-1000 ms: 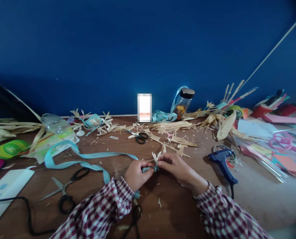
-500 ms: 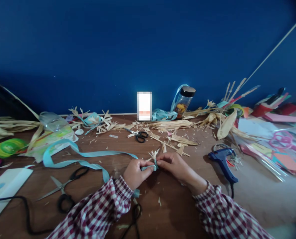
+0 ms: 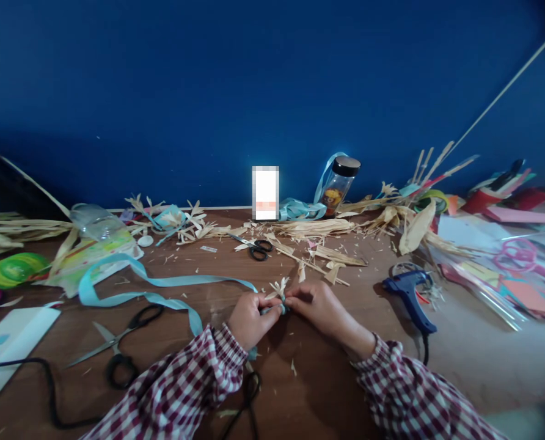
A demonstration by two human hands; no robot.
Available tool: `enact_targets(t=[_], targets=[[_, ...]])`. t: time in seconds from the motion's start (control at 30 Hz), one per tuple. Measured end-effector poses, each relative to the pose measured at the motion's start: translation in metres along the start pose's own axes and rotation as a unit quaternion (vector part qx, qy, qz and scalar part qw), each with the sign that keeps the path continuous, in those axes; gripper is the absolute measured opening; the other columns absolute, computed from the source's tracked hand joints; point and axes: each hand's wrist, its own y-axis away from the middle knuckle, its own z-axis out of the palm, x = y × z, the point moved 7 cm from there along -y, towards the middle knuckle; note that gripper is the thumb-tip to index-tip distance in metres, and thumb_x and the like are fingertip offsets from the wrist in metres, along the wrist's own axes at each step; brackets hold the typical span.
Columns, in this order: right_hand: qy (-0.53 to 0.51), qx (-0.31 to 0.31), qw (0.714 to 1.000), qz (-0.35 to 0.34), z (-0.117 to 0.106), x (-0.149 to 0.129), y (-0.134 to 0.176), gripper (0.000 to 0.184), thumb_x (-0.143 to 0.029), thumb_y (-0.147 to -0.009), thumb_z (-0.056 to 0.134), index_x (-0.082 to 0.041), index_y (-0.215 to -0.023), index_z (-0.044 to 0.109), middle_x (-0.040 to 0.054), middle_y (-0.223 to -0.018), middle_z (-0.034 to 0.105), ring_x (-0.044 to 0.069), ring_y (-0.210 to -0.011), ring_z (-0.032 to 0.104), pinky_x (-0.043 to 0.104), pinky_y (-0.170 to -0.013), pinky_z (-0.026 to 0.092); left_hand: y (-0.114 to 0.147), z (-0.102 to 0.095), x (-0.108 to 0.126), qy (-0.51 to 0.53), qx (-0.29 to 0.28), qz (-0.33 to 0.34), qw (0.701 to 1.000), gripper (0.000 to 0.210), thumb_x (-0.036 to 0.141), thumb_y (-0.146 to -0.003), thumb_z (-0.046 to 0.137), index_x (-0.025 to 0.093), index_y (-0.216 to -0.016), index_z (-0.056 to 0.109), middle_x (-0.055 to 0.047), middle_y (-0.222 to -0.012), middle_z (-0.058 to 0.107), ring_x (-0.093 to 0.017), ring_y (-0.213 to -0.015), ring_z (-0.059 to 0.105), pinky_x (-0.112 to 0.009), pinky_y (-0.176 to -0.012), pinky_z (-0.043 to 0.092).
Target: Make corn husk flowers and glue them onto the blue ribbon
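In the middle of the head view, a small pale flower point(image 3: 278, 287), apparently of dried corn husk, points upward between my hands. Light-blue ribbon wraps the flower's base. My left hand point(image 3: 250, 318) pinches the ribbon between thumb and forefinger at that base. From behind this hand a long strip of blue ribbon point(image 3: 181, 282) runs off to the left and loops on the table. The fingertips of my right hand point(image 3: 321, 308) close on the flower's base from the other side. My fingers hide most of the stem.
Open black-handled scissors point(image 3: 117, 349) lie at left, a second pair point(image 3: 258, 249) farther back. A blue glue gun point(image 3: 412, 296) rests at right. Husk strips point(image 3: 316, 229), finished-looking husk flowers point(image 3: 192, 223) and a black-lidded jar point(image 3: 340, 183) line the wall. A black cable point(image 3: 50, 391) crosses the lower left.
Both hands have stayed together near the same spot. The flower has turned and shifted slightly left, with its petals spread more toward me. My right hand has moved slightly left with it.
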Motion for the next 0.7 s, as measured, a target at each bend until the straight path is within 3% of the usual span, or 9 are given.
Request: enact_targets(t=[0.33,0.53,0.7], targets=[[-0.100,-0.024,0.995,0.015,-0.001,0.009,-0.003,0.018,-0.031,-0.078,0.058,-0.013,-0.079,0.062,-0.0006,-0.061,0.058,0.010,-0.052,0.048,0.021,-0.050,0.037,0.000,-0.005,0.005,-0.034,-0.018,0.006,0.999,0.036,0.041,-0.072,0.056,0.011,-0.082,0.073,-0.003,-0.062,0.065,-0.014,-0.056,0.051,-0.023,-0.054,0.037],[-0.067,-0.009,0.997,-0.030,-0.004,-0.002,-0.003,0.010,-0.024,-0.076,0.061,-0.014,-0.076,0.061,0.0010,-0.069,0.061,0.012,-0.066,0.052,0.023,-0.063,0.040,-0.002,-0.005,0.001,-0.023,-0.002,-0.018,1.000,0.034,0.041,-0.071,0.057,0.011,-0.079,0.072,-0.003,-0.060,0.063,-0.013,-0.053,0.049,-0.023,-0.053,0.036],[-0.096,-0.020,0.995,-0.028,-0.001,-0.002,-0.002,0.009,-0.024,-0.078,0.059,-0.015,-0.079,0.058,0.0001,-0.071,0.060,0.012,-0.066,0.053,0.023,-0.063,0.041,-0.002,-0.005,0.001,-0.035,0.014,-0.024,0.999,0.028,0.036,-0.070,0.057,0.011,-0.071,0.070,0.000,-0.053,0.057,-0.011,-0.050,0.045,-0.021,-0.050,0.033]])
